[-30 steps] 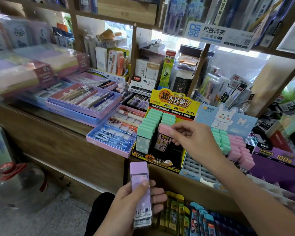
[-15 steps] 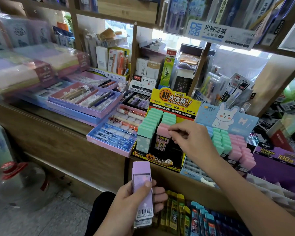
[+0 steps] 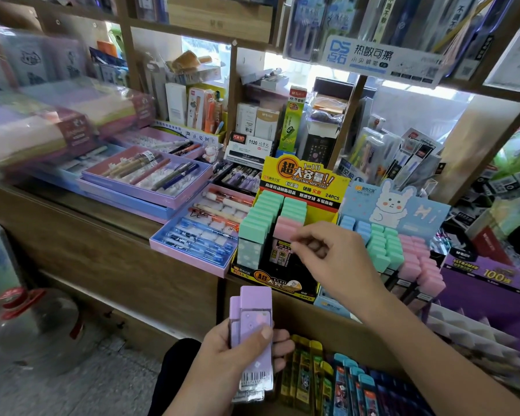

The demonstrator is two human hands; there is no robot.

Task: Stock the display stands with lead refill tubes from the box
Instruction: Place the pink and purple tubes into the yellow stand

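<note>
Stationery shop shelf, crowded. Right hand (image 3: 327,256) pinches pink-capped tube (image 3: 287,232) in yellow display stand (image 3: 300,187), probably seated. Left hand (image 3: 237,352) clamps purple tubes (image 3: 252,331), two at least. Light, rigid, slick plastic; grip flat sides near cap.

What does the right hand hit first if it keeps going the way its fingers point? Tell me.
Probably the pink-capped tube in the yellow display stand: the right hand has its fingertips right at the cap, though contact is unclear.
</note>
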